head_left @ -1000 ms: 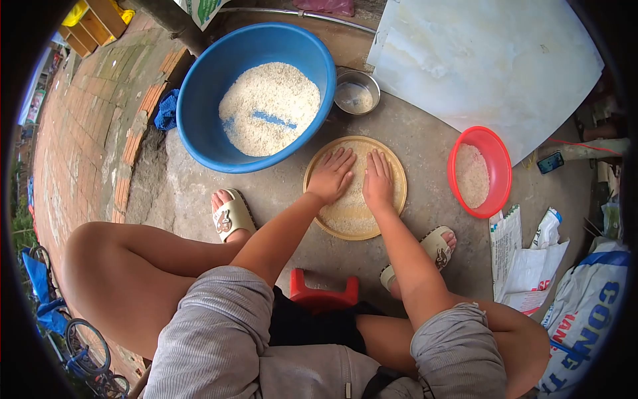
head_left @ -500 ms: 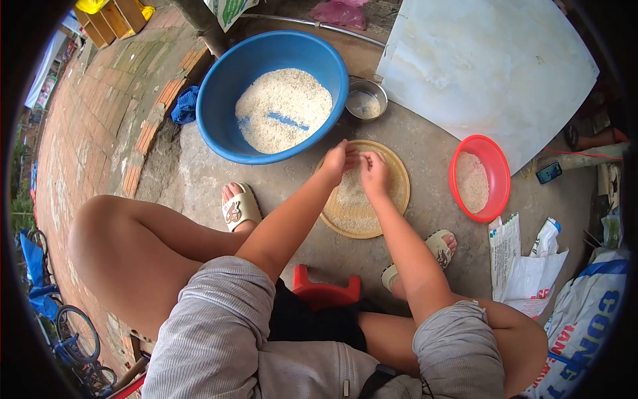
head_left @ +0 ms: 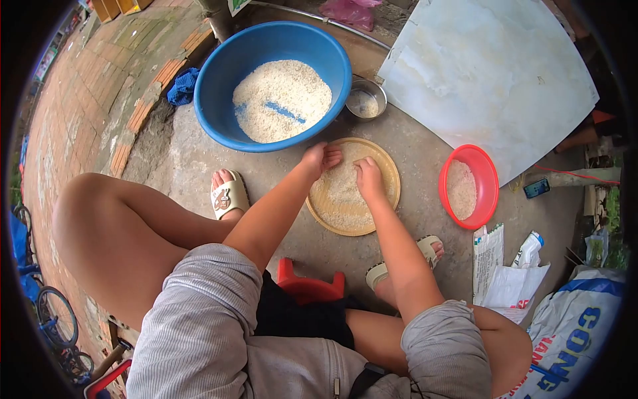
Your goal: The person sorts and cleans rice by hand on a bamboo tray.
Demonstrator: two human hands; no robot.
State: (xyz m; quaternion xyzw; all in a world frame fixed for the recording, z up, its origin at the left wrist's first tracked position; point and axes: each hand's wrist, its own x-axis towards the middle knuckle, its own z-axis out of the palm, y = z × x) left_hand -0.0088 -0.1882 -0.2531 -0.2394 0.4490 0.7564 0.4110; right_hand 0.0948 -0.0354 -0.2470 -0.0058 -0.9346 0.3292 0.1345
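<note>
A round tan tray (head_left: 392, 193) with white grains spread on it lies on the ground between the feet. Over its upper left edge is my left hand (head_left: 321, 157), palm turned up and fingers stretched out. My right hand (head_left: 369, 177) is above the tray's right part, its fingers curled together; whatever they pinch is too small to make out. The hands are apart. Beyond them stands a large blue basin (head_left: 212, 100) holding a heap of white grains, with a small metal bowl (head_left: 365, 103) at its right side.
A red bowl (head_left: 490, 179) of grains stands to the right, near a large pale sheet (head_left: 492, 73). A phone (head_left: 537, 188), white bags (head_left: 512, 286) and a large printed sack (head_left: 578, 326) are farther right. A red stool (head_left: 309, 284) is below me.
My hands have moved apart, the left one opening palm up and the right one now curled over the tray. The whole view has shifted slightly.
</note>
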